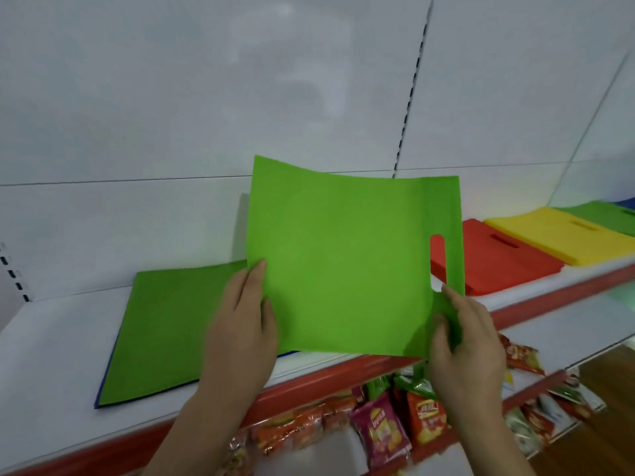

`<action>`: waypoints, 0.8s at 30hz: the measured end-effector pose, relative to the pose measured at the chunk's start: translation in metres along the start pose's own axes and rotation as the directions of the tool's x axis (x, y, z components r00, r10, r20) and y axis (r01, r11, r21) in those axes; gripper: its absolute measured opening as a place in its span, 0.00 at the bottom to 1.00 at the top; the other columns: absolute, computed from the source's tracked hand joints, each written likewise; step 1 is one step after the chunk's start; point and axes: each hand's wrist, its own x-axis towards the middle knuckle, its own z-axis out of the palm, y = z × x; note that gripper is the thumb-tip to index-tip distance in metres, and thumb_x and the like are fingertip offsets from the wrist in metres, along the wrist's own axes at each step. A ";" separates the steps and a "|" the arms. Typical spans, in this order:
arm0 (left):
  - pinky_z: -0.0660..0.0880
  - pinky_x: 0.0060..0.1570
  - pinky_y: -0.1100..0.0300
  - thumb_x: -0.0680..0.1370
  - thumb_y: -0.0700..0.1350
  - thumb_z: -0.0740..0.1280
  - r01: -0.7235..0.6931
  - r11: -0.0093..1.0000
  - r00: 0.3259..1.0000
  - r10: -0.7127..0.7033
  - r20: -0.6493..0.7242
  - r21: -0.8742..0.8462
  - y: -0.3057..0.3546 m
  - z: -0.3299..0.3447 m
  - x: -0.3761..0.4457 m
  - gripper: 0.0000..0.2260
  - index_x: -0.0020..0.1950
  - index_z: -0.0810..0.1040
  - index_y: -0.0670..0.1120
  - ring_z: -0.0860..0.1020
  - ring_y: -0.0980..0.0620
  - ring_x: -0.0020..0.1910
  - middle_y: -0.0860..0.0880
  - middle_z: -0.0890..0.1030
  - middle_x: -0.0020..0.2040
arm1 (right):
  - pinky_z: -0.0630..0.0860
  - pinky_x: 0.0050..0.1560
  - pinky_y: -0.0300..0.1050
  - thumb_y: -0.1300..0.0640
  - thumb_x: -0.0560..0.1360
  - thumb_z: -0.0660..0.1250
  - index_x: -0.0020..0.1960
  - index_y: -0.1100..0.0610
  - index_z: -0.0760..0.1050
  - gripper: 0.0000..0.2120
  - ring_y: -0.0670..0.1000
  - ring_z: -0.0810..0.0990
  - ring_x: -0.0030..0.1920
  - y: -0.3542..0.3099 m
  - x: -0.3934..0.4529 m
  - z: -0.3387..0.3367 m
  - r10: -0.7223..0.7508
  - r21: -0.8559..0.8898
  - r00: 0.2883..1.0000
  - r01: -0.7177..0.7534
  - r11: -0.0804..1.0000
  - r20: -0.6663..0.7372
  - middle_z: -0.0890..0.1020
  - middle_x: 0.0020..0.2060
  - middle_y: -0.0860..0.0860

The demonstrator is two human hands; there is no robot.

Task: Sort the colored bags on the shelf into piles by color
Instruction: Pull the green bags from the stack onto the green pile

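Observation:
A bright green bag [343, 255] with a cut-out handle slot is held up above the white shelf [51, 355]. My left hand [240, 324] grips its left edge, thumb in front. My right hand [464, 338] pinches its lower right corner by the handle strip. Flat on the shelf to the left lies another green bag [161, 331], with a blue edge showing under it. On the shelf to the right lie a red bag pile [494, 266], a yellow pile [563, 235], a green pile [604, 216] and a sliver of blue [627, 202] behind.
The shelf has a red front strip [326, 376]. Below it, lower shelves hold several snack packets [381, 427]. A white back panel with a slotted upright [410, 94] rises behind the bags.

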 end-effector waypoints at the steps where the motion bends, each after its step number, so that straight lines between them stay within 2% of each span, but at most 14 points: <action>1: 0.70 0.44 0.64 0.79 0.38 0.65 -0.006 1.000 1.000 0.006 0.022 0.001 0.008 0.006 -0.001 0.24 0.75 0.67 0.46 0.74 0.57 0.41 0.47 0.70 0.69 | 0.69 0.55 0.43 0.67 0.76 0.64 0.67 0.61 0.74 0.19 0.49 0.75 0.53 0.006 -0.001 -0.009 0.014 -0.007 1.000 -0.014 1.000 -0.017 0.78 0.58 0.55; 3: 0.62 0.38 0.74 0.79 0.38 0.66 -0.036 0.999 0.998 0.036 0.054 -0.006 0.028 0.019 -0.004 0.24 0.75 0.67 0.46 0.70 0.64 0.36 0.48 0.71 0.69 | 0.68 0.54 0.42 0.68 0.76 0.64 0.67 0.61 0.74 0.19 0.47 0.73 0.52 0.023 -0.003 -0.026 0.054 -0.019 0.997 -0.055 0.998 -0.048 0.78 0.58 0.55; 4: 0.60 0.35 0.76 0.79 0.38 0.66 -0.050 0.999 0.996 0.051 0.076 -0.019 0.038 0.026 -0.005 0.24 0.75 0.67 0.46 0.68 0.65 0.36 0.48 0.70 0.69 | 0.69 0.54 0.43 0.68 0.76 0.64 0.67 0.61 0.74 0.19 0.47 0.73 0.52 0.030 -0.004 -0.035 0.063 -0.026 0.996 -0.065 0.998 -0.067 0.78 0.58 0.56; 6: 0.62 0.41 0.78 0.79 0.38 0.64 -0.073 0.996 0.993 0.076 0.093 -0.042 0.061 0.040 -0.005 0.24 0.75 0.66 0.46 0.67 0.65 0.41 0.49 0.70 0.70 | 0.72 0.56 0.47 0.68 0.76 0.64 0.67 0.61 0.73 0.19 0.52 0.75 0.54 0.046 -0.001 -0.053 0.079 -0.030 0.992 -0.082 0.996 -0.096 0.78 0.58 0.56; 8: 0.65 0.52 0.71 0.80 0.39 0.62 -0.098 0.994 0.991 0.102 0.080 -0.057 0.086 0.056 -0.005 0.24 0.76 0.64 0.47 0.65 0.67 0.53 0.51 0.68 0.71 | 0.75 0.55 0.50 0.68 0.77 0.63 0.67 0.61 0.73 0.19 0.52 0.76 0.53 0.065 0.003 -0.074 0.100 -0.027 0.988 -0.103 0.994 -0.116 0.77 0.58 0.55; 9: 0.67 0.54 0.67 0.81 0.39 0.61 -0.108 0.991 0.991 0.113 0.074 -0.074 0.099 0.066 -0.006 0.23 0.76 0.64 0.48 0.66 0.66 0.55 0.52 0.67 0.71 | 0.75 0.52 0.49 0.68 0.76 0.63 0.67 0.60 0.74 0.20 0.50 0.75 0.52 0.074 0.006 -0.085 0.100 -0.035 0.986 -0.105 0.994 -0.132 0.77 0.58 0.54; 11: 0.70 0.52 0.62 0.80 0.38 0.61 -0.135 0.985 0.987 0.143 0.071 -0.107 0.126 0.086 -0.009 0.23 0.75 0.65 0.47 0.70 0.61 0.54 0.52 0.68 0.70 | 0.71 0.49 0.45 0.68 0.76 0.64 0.67 0.60 0.74 0.20 0.46 0.72 0.49 0.095 0.013 -0.110 0.103 -0.057 0.980 -0.114 0.992 -0.168 0.78 0.57 0.54; 14: 0.73 0.50 0.59 0.79 0.36 0.63 -0.204 0.961 0.974 0.219 0.062 -0.187 0.169 0.121 -0.017 0.23 0.74 0.66 0.46 0.73 0.55 0.54 0.51 0.69 0.69 | 0.73 0.53 0.47 0.67 0.76 0.63 0.67 0.58 0.74 0.19 0.50 0.75 0.52 0.133 0.019 -0.150 0.125 -0.093 0.968 -0.148 0.985 -0.220 0.78 0.58 0.53; 16: 0.73 0.52 0.58 0.78 0.34 0.63 -0.260 0.934 0.959 0.280 0.048 -0.246 0.196 0.149 -0.025 0.23 0.73 0.67 0.44 0.73 0.54 0.57 0.50 0.70 0.68 | 0.71 0.55 0.42 0.65 0.77 0.62 0.66 0.59 0.75 0.17 0.49 0.76 0.54 0.162 0.019 -0.175 0.118 -0.130 0.957 -0.157 0.979 -0.265 0.78 0.57 0.52; 18: 0.70 0.58 0.63 0.77 0.34 0.64 -0.303 0.907 0.944 0.327 0.035 -0.293 0.222 0.179 -0.036 0.23 0.72 0.69 0.42 0.73 0.52 0.60 0.48 0.70 0.68 | 0.67 0.53 0.35 0.62 0.76 0.60 0.65 0.59 0.75 0.18 0.47 0.75 0.53 0.190 0.017 -0.201 0.118 -0.172 0.946 -0.176 0.969 -0.302 0.78 0.56 0.51; 21: 0.59 0.66 0.74 0.77 0.32 0.64 -0.335 0.881 0.925 0.375 0.063 -0.335 0.263 0.217 -0.052 0.22 0.72 0.70 0.39 0.71 0.52 0.63 0.44 0.71 0.68 | 0.67 0.54 0.34 0.65 0.76 0.61 0.65 0.59 0.75 0.18 0.51 0.77 0.54 0.229 0.013 -0.238 0.162 -0.212 0.926 -0.243 0.947 -0.340 0.78 0.56 0.52; 24: 0.52 0.62 0.83 0.75 0.30 0.67 -0.356 0.855 0.898 0.425 0.116 -0.377 0.304 0.248 -0.064 0.23 0.70 0.71 0.36 0.66 0.64 0.59 0.41 0.72 0.67 | 0.66 0.56 0.34 0.67 0.75 0.63 0.64 0.59 0.76 0.18 0.51 0.76 0.55 0.261 0.015 -0.269 0.178 -0.261 0.905 -0.293 0.920 -0.387 0.78 0.56 0.53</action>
